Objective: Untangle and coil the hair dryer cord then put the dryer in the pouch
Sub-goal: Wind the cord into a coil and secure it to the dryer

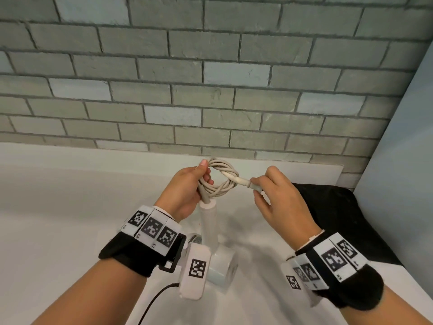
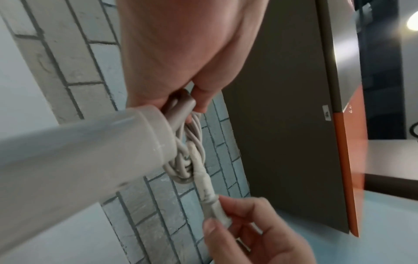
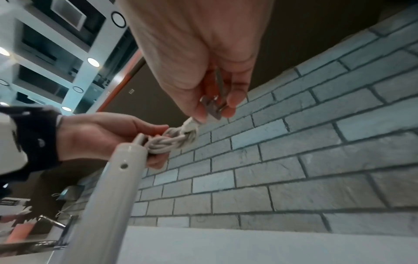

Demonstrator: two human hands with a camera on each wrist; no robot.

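A white hair dryer (image 1: 212,233) hangs by its handle below my hands, its barrel (image 1: 222,263) lowest. Its beige cord (image 1: 219,181) is wound into a small coil at the handle's top. My left hand (image 1: 187,191) grips the coil's left side, thumb on top. My right hand (image 1: 269,186) pinches the plug (image 1: 254,185), and the cord's end is wrapped round the coil's right side. In the left wrist view the handle (image 2: 79,157) fills the left, and the plug (image 2: 214,209) sits between my right fingers. In the right wrist view the plug's prongs (image 3: 213,105) show between my fingertips, above the coil (image 3: 172,139). The black pouch (image 1: 339,212) lies on the right.
A white counter (image 1: 58,207) spreads under my hands against a grey brick wall (image 1: 210,78). A pale panel (image 1: 403,148) bounds the right side. A black cable (image 1: 152,303) trails from my left wrist camera.
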